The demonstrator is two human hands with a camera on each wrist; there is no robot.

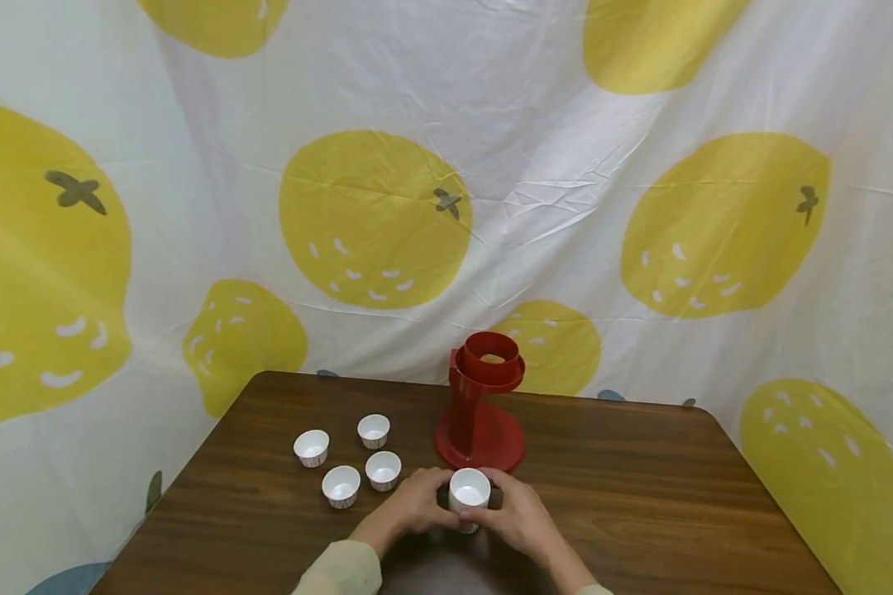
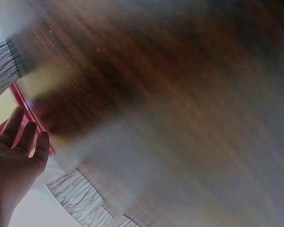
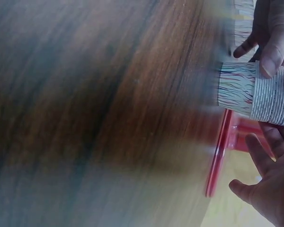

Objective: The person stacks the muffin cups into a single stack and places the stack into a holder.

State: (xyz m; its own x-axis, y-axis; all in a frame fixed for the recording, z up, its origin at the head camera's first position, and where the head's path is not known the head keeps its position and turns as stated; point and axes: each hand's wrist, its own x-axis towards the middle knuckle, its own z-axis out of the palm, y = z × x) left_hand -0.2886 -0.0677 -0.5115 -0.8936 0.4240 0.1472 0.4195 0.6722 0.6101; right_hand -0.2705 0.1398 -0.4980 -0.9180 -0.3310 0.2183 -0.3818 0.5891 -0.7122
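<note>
A stack of nested white paper baking cups (image 1: 470,489) is upright in front of the red stand (image 1: 484,434), between both hands. Its sides show thin coloured wavy lines and closely spaced rims in the right wrist view. From the left, my left hand (image 1: 420,501) holds the stack, its thumb (image 3: 270,59) against the side. My right hand (image 1: 519,514) grips from the right, thumb in front and index finger behind; its other fingers spread away in the right wrist view. The stack's base is close to the tabletop.
Several single baking cups, among them a front one (image 1: 341,487) and a back one (image 1: 374,431), stand apart to the left on the brown wooden table (image 1: 640,487). The stand has a round base and a raised ring holder. A lemon-print cloth (image 1: 536,165) hangs behind.
</note>
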